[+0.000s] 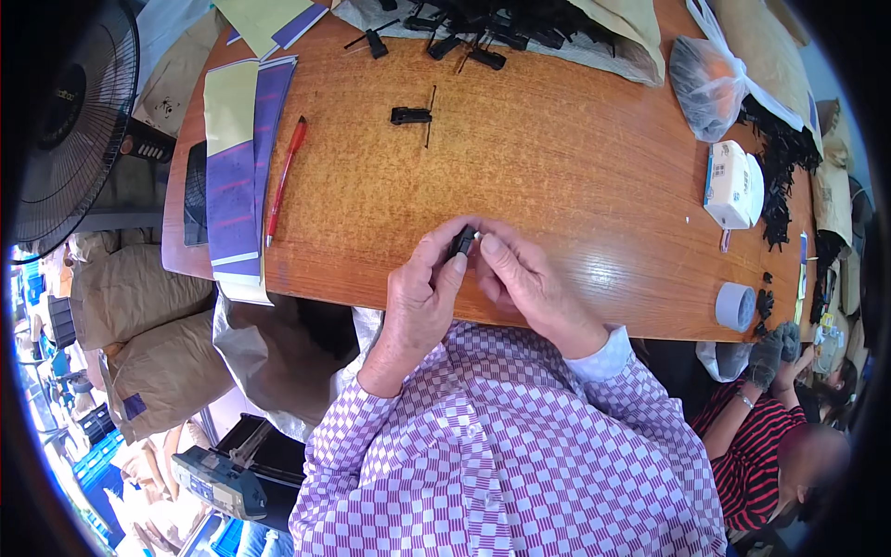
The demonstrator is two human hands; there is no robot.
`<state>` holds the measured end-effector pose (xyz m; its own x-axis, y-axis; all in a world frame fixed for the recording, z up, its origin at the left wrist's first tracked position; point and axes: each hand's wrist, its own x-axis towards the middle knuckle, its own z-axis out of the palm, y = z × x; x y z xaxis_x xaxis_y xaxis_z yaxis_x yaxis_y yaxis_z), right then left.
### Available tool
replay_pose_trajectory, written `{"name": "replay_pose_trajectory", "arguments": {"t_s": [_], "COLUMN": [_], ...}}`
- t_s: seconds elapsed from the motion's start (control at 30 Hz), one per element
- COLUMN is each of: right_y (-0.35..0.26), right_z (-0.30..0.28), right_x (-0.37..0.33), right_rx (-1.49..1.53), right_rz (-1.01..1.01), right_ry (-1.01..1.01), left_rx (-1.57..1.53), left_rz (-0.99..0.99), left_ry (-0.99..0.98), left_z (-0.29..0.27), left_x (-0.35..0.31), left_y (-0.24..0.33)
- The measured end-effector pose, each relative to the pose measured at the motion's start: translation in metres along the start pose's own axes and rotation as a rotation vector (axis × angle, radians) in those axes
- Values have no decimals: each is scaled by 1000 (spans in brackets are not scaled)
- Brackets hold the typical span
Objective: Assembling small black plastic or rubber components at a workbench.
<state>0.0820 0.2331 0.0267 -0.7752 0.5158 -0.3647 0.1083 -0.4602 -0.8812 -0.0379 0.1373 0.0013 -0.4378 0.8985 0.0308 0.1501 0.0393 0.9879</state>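
Just above the table's near edge, my left hand (418, 292) is closed, pinching a small black plastic part (462, 242) between thumb and fingers. My right hand (524, 283) meets it from the right, thumb and forefinger closed at the part's upper end. A tiny pale spot shows by the right thumb tip; I cannot make out what it is. Farther off on the wooden table (575, 186) lies a similar black part (410, 115) with a thin dark rod across its end. Fingers hide much of the held piece.
Black parts (483, 58) are heaped on sacking at the far edge. To the left lie a red pen (286, 181) and purple-yellow sheets (232, 176), beside a fan (70, 111). On the right are a tissue pack (731, 190), a tape roll (735, 306) and a gloved co-worker (766, 357).
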Motion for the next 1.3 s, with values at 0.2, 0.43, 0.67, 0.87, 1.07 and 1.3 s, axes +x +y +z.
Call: {"name": "replay_pose_trajectory", "arguments": {"t_s": [0.2,0.43,0.67,0.87,1.07,1.3], "right_y": [12,17,15,10,-28,-16], "right_z": [10,11,16,18,-3,-27], "right_x": [10,24,47,70,108,144], "right_rx": [24,57,0,-430,-1100,-1447], "right_rz": [4,-3,-24,-189,-395,-644], "right_ry": [27,41,-48,-260,-239,-2], "left_rx": [-15,70,221,237,281,1046], "left_rz": [-75,-53,107,-29,-210,-156], "left_ry": [51,95,225,245,516,441], "left_z": [-1,-1,-14,-38,-87,-119], "left_x": [4,12,21,4,-71,-105], "left_y": [-1,-4,-5,1,4,-22]}}
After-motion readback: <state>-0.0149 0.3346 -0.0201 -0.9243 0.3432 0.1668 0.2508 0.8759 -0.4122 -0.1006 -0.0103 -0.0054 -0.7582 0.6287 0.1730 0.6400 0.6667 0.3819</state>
